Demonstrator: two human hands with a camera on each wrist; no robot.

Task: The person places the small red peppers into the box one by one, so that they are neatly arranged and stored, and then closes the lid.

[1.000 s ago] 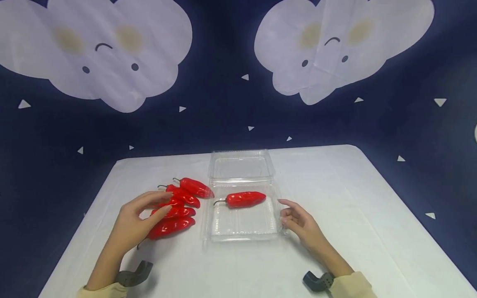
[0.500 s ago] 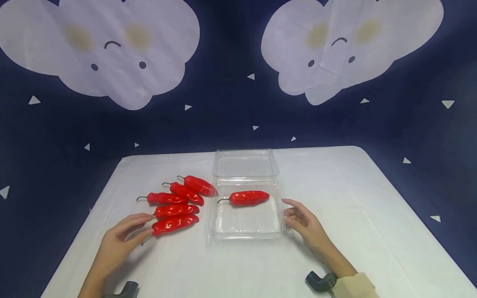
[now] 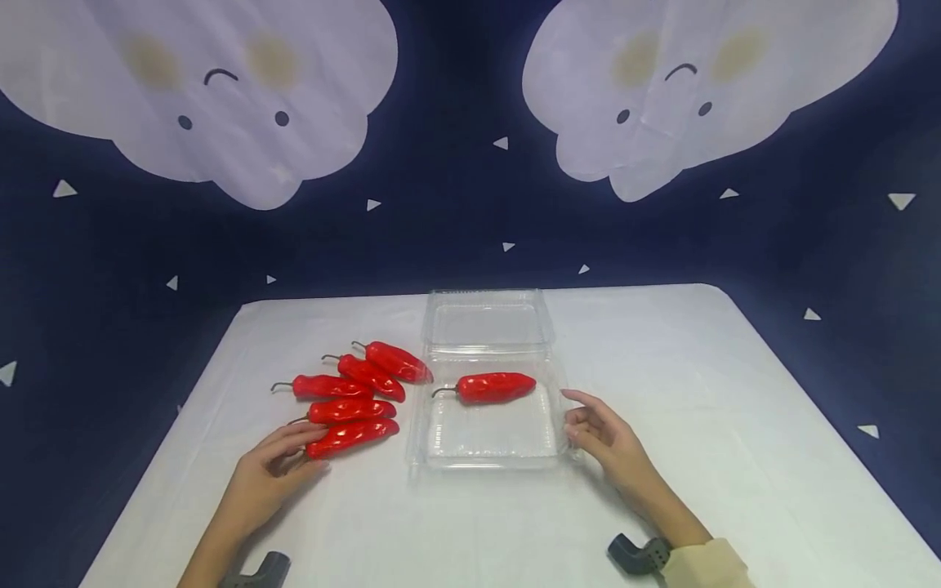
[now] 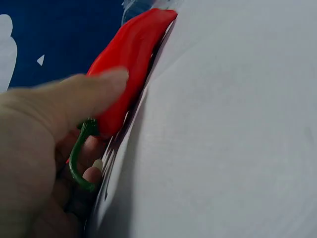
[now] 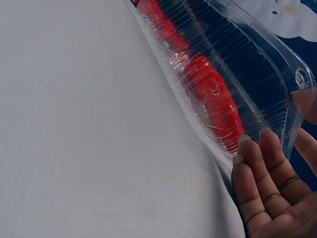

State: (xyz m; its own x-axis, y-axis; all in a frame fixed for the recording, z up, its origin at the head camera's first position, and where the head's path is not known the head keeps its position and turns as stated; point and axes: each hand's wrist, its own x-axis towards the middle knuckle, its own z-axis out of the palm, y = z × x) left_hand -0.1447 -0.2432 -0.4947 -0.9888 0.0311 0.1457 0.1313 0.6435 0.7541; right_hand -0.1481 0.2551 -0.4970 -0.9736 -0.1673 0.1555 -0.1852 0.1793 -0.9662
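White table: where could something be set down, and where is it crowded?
Bare table: right of the right hand; near side of the clear box. Crowded: left of the box, with five peppers and the left hand.

Before you, a white table [image 3: 662, 367] spreads across the lower half of the head view. On it you have five glossy, elongated red peppers [image 3: 336, 387] fanned left of centre, and an open, hinged, clear plastic box [image 3: 481, 433] at lower centre.
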